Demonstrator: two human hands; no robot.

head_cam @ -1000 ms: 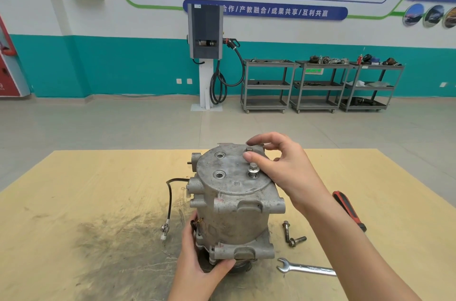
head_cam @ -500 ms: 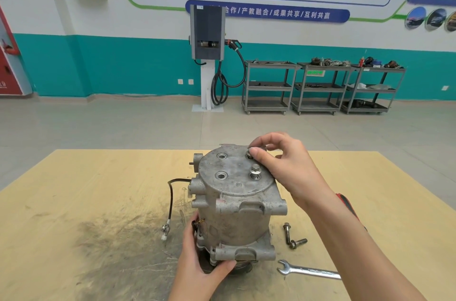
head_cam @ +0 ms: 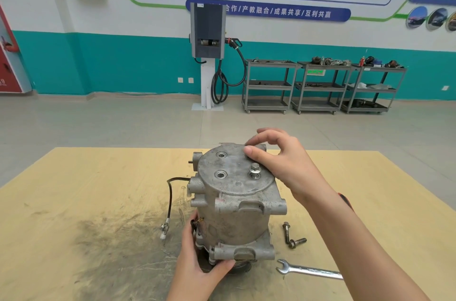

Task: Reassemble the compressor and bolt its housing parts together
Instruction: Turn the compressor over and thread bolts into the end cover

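Note:
The grey aluminium compressor (head_cam: 234,214) stands upright on the wooden table (head_cam: 74,189). My left hand (head_cam: 204,266) grips its lower flange at the near side. My right hand (head_cam: 283,162) reaches over the round top cover, with thumb and forefinger pinching a bolt at the far right hole. The fingers hide most of this bolt. A second bolt (head_cam: 255,170) with a washer stands raised in the near right hole. Both left holes on the cover are open. Right of the base lie two loose bolts (head_cam: 292,239).
A combination wrench (head_cam: 308,271) lies on the table at the near right, partly under my right forearm. A red-handled tool (head_cam: 345,199) shows behind that arm. The compressor's black cable and connector (head_cam: 169,202) trail left. Dark grease smears cover the near left.
My right thumb and fingers have shifted around the far right bolt, as if turning it. The left hand and the compressor have stayed put.

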